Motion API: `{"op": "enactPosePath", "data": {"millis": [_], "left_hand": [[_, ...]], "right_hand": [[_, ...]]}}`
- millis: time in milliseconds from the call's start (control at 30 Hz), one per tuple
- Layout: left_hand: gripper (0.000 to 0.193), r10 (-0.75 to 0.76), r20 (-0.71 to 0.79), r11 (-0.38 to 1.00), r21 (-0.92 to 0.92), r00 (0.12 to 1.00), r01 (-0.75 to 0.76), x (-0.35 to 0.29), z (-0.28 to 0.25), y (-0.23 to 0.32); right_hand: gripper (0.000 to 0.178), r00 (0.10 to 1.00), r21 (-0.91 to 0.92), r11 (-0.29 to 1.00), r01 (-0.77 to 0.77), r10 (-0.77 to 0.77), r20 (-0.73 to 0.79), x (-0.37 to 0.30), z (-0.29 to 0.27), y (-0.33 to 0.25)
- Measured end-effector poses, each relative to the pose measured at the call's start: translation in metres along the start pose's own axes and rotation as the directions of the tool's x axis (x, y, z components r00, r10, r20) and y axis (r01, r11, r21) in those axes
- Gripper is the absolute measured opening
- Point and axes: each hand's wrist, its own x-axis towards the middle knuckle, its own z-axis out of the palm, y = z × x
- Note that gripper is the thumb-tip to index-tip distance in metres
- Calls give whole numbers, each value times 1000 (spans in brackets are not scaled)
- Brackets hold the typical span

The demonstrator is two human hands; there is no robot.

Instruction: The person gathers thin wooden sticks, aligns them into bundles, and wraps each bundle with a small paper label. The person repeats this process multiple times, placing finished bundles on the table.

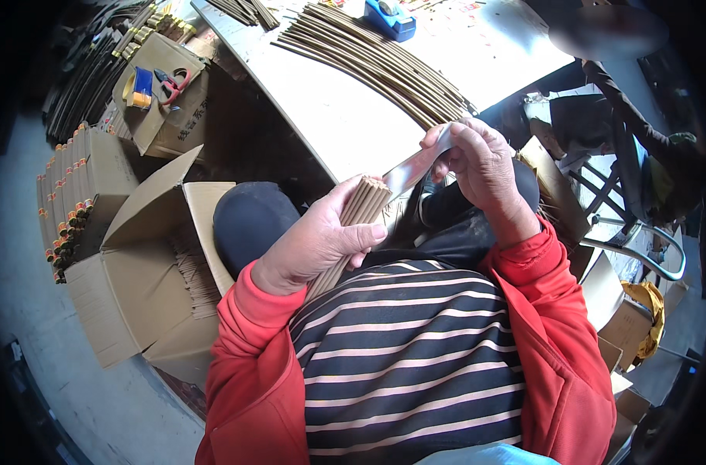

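My left hand (322, 232) is closed around a bundle of thin brown sticks (366, 203), held at a slant over my lap with the cut ends up. The thumb lies across the bundle, and its lower part runs down against my striped shirt. A strip of shiny, see-through tape (416, 167) stretches from the top of the bundle up to my right hand (481, 159). The right thumb and fingers pinch the strip's far end. Whether the strip sticks to the bundle cannot be made out.
More long brown sticks (368, 62) lie side by side on the white table (306, 101), near a blue tape dispenser (391, 19). At left stand an open cardboard box (139, 291), stacked banded bundles (70, 201) and red-handled scissors (170, 87) on a carton. A metal chair frame (640, 252) is at right.
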Motion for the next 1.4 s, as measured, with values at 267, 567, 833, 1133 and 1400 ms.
{"op": "enactPosePath", "data": {"millis": [267, 567, 833, 1133, 1400], "left_hand": [[55, -3, -7, 1000, 13, 1000, 3, -6, -4, -2], [45, -51, -33, 998, 36, 998, 52, 2, -9, 3], [48, -62, -14, 997, 43, 998, 63, 13, -16, 12], [44, -56, -14, 998, 17, 998, 56, 26, -23, 34], [39, -52, -7, 999, 6, 999, 52, 24, -41, 22]], "right_hand": [[22, 999, -77, 997, 25, -23, 22, -8, 14, -3], [22, 999, -200, 979, 29, -22, 38, 0, 5, 5], [29, 962, -609, 756, 239, -268, 45, 19, -17, -16], [19, 759, -821, -405, 402, -355, 547, 162, -91, -87], [16, 875, -860, -412, 300, -241, 420, 169, -81, -49]]}}
